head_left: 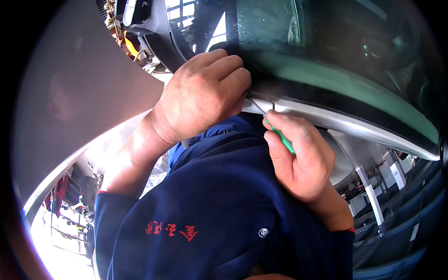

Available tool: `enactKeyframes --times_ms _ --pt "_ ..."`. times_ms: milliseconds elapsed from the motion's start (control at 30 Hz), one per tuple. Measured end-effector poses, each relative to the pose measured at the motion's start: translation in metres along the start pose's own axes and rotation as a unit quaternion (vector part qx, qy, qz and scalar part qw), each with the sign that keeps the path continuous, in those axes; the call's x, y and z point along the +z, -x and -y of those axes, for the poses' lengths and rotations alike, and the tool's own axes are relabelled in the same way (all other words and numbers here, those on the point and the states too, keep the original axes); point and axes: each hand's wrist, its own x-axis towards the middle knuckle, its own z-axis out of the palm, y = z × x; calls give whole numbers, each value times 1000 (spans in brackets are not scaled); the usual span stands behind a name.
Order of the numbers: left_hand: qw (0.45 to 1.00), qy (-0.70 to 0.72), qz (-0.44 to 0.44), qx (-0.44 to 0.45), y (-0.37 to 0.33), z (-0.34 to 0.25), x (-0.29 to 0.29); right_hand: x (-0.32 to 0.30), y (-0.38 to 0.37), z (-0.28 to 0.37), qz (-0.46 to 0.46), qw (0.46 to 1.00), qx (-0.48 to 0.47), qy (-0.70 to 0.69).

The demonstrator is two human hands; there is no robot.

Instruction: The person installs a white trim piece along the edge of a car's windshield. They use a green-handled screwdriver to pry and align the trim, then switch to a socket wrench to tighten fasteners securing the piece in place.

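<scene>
Our green-handled tool (283, 140) is at the edge of a car's glass (326, 51).
From the head camera, our right hand (304, 156) pinches it between thumb and forefinger; its long axis slants, the thin shaft pointing up-left over the silver trim (322, 117). Our left hand (200, 95) is curled just beside the tip; its fingertips are hidden, so we cannot tell what they pinch.

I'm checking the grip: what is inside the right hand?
The right hand holds a thin tool; part of its green handle shows. Whatever the fingers cover cannot be seen.
</scene>
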Motion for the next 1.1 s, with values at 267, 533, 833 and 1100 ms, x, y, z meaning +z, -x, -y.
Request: enactKeyframes --times_ms 267,533,833,1100 --pt "1000 10 -5 -7 1 3 2 -60 -11 -12 -115 964 23 -237" --pt "1000 -7 -16 -15 9 -1 10 -91 -43 17 97 970 214 -59" --pt "1000 -20 10 4 5 0 -4 -31 0 5 183 956 227 -43" --pt "993 -67 93 3 -18 -12 -19 -22 -2 0 169 957 215 -100"
